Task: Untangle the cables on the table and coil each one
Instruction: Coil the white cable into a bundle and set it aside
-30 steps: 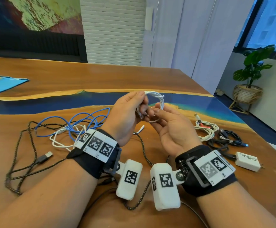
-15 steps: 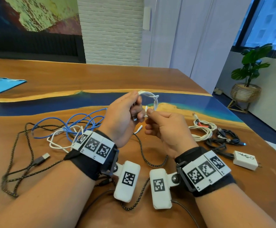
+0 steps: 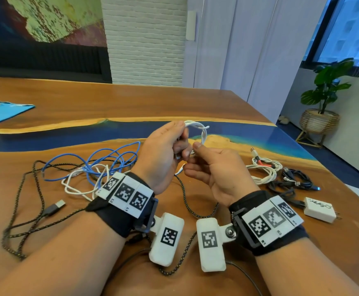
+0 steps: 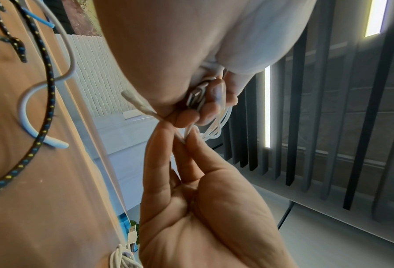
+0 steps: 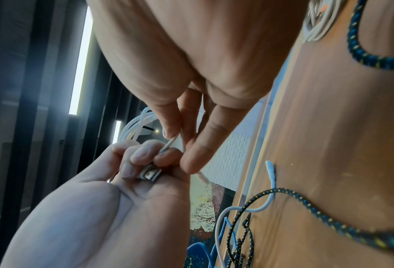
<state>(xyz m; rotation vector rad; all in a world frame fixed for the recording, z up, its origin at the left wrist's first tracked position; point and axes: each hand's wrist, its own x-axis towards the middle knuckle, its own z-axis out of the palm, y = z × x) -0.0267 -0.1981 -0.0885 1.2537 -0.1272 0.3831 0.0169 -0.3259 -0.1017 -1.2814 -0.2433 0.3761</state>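
My left hand (image 3: 163, 154) grips the thin white cable coil (image 3: 197, 130), its loop standing upright above my knuckles. My right hand (image 3: 215, 167) pinches the loose tail just below, nearer the plug end.

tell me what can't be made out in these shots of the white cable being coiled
- How many turns the white cable has: the left hand covers much of the coil in the head view.
- Writing on the white charger: too small, head view.
- The metal plug: mostly wrapped by fingers in both wrist views.
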